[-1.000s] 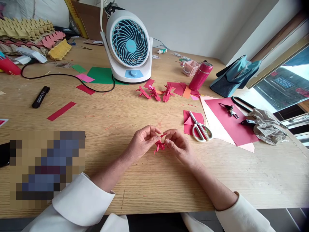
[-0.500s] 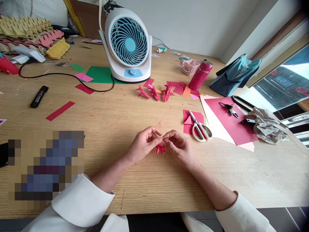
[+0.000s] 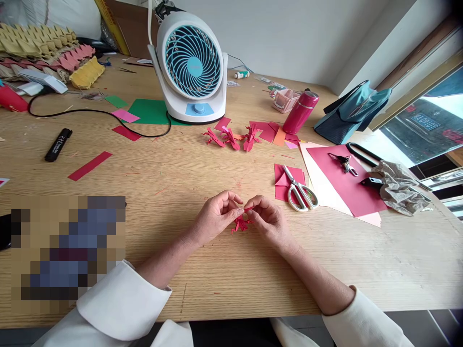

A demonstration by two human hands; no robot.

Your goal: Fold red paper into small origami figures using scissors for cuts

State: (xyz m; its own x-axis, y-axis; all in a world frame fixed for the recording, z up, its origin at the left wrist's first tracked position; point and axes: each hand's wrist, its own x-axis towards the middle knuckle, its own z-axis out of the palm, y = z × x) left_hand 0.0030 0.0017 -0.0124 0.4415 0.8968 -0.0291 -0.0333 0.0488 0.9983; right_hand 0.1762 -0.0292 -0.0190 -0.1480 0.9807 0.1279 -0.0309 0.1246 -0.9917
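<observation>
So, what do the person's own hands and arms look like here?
Both the left hand and right hand are bare, with no gloves. The forearms are uncovered down to the wrists, with no watch showing. Above them are loose, plain off-white fabric sleeves; the left one ends in a broad, flared cuff.

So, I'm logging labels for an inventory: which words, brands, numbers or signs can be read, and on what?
None reads surely.
Black marker: white lettering, too small.
Fan hub: faint lettering, blurred.
Blue plate on the car outside: characters show, too unclear to quote.
</observation>
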